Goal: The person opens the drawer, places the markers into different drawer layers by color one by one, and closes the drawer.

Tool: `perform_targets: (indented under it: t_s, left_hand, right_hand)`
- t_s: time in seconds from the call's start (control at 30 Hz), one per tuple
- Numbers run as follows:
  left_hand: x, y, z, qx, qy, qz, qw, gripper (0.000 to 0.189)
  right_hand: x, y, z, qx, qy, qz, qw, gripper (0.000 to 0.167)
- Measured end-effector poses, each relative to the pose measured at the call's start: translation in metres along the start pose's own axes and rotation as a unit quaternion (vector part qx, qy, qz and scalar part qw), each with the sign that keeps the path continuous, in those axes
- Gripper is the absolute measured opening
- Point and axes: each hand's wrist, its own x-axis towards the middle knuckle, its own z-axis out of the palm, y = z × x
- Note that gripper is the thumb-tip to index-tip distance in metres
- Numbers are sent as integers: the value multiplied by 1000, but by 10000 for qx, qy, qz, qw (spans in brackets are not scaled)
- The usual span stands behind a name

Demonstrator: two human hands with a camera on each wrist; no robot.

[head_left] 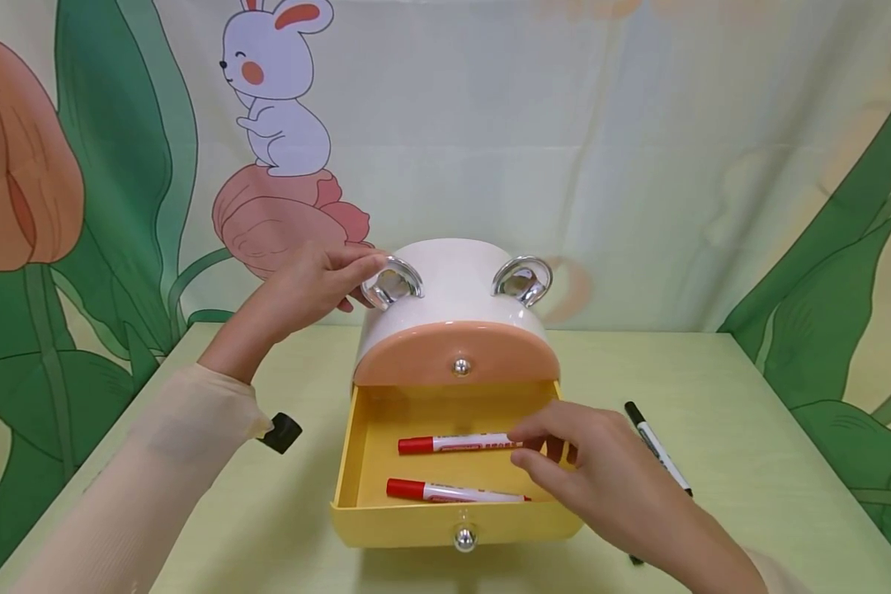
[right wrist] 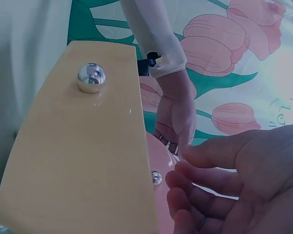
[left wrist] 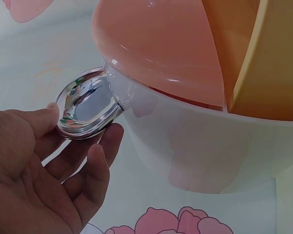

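My left hand pinches one silver ear of a white desktop drawer box, thumb on the front and fingers behind. The box's yellow lower drawer is pulled out; its orange upper drawer is closed. Inside the yellow drawer lie two red-capped markers, one farther back and one along the front wall. Over the drawer's right side is my right hand, fingers loosely bent, fingertips close by the rear marker's end. Nothing shows between its thumb and fingers in the right wrist view.
A black-capped marker lies on the pale green table right of the box, partly behind my right hand. Another dark tip shows below that hand. A printed curtain hangs behind the table.
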Motion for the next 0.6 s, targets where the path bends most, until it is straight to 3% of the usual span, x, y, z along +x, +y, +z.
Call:
perform_targets:
  t_s: [0.27,0.6]
  left_hand:
    - [0,0,0,25,-3,-16,10000,40]
    - [0,1,0,12,-18,-62,10000,40]
  right_hand:
    - [-17,-1,3,232,728,-70,9971,15]
    - [-32,1,16,901,916,629,9897,18]
